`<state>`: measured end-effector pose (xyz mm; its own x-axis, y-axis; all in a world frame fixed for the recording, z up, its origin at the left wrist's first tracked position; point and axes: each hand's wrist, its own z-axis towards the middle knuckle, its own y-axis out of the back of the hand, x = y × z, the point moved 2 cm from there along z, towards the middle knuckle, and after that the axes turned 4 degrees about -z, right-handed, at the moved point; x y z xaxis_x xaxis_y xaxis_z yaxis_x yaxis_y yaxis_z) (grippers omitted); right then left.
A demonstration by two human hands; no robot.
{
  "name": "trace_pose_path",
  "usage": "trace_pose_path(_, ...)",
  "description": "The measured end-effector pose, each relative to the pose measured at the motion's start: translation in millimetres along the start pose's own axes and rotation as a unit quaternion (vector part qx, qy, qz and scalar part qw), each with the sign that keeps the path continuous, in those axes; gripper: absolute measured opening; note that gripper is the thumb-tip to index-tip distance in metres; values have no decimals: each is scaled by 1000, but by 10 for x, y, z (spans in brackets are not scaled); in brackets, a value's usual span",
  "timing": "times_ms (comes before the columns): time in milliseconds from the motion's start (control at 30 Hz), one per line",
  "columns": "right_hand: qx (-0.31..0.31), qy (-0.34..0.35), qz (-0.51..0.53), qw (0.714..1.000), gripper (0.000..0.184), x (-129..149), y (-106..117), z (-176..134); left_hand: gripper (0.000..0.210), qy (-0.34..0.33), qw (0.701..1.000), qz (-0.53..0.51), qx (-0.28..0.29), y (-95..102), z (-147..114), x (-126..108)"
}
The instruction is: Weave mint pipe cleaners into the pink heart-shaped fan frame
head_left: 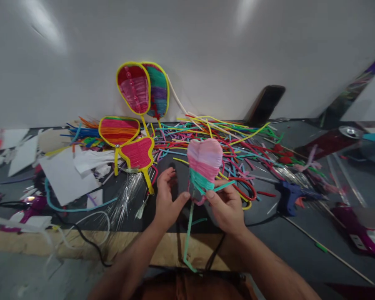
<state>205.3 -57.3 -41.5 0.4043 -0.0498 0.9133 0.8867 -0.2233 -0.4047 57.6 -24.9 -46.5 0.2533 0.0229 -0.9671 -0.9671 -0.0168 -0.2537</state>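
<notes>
Above the table's front edge, my right hand (227, 206) pinches the lower edge of a heart-shaped pipe cleaner piece (205, 160). Pink and lilac strands cover its upper part and teal ones its lower part. A short teal pipe cleaner end sticks out to the right by my thumb. From the bottom hangs a long mint-green pipe cleaner (189, 237), bent near its tip. My left hand (168, 200) is beside the piece's left edge, fingers apart, with the thumb tip close to it; whether it touches is unclear.
Loose pipe cleaners (181, 139) lie heaped behind. Yellow-edged fan shapes (133, 89) lean on the white wall. Paper scraps (67, 177) are at left. A blue glue gun (289, 198), a red can (331, 141), a thin stick (331, 252) and a propped phone (265, 104) stand or lie at right.
</notes>
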Motion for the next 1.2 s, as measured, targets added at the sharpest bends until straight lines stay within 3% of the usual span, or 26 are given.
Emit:
trace_pose_path(133, 46, 56, -109, 991, 12, 46, -47, -53, 80, 41, 985, 55, 157, -37, -131, 5)
trace_pose_path(200, 105, 66, -151, 981, 13, 55, -87, -69, 64, 73, 977, 75, 186, -50, -163, 33)
trace_pose_path(267, 146, 67, -166, 973, 18, 63, -105, -74, 41, 102, 978, 50, 177, -58, -157, 65)
trace_pose_path(333, 136, 67, -144, 978, 20, 77, -81, -57, 30, 128, 981, -24, 142, -63, -122, 85)
trace_pose_path(400, 72, 69, -106, 989, 17, 88, -13, -7, 30, 152, 977, -109, 100, -66, -75, 79)
trace_pose_path(500, -77, 71, -34, 994, 9, 85, 111, 103, 36, 172, 966, -183, 57, -65, -10, 18)
trace_pose_path(567, -121, 37, 23, 992, 17, 45, 140, 170, 37, 178, 963, -197, 48, -65, 15, -29)
trace_pose_path(633, -85, -37, 67, 993, 28, -33, 102, 205, 37, 177, 961, -204, 48, -72, 17, -55)
trace_pose_path(733, 23, -120, 69, 990, 31, -169, 5, 179, 34, 171, 958, -222, 68, -104, -13, -46)
trace_pose_path(867, 49, -94, 13, 994, 19, -253, -17, 134, 32, 174, 955, -228, 78, -116, -47, 8)
trace_pose_path(1033, 50, -39, -66, 996, 17, -194, -18, 121, 26, 200, 959, -203, 11, -56, -10, 44)
trace_pose_path(1200, 62, -43, -90, 993, 18, -189, -40, 86, 22, 209, 961, -179, -37, -47, 16, 29)
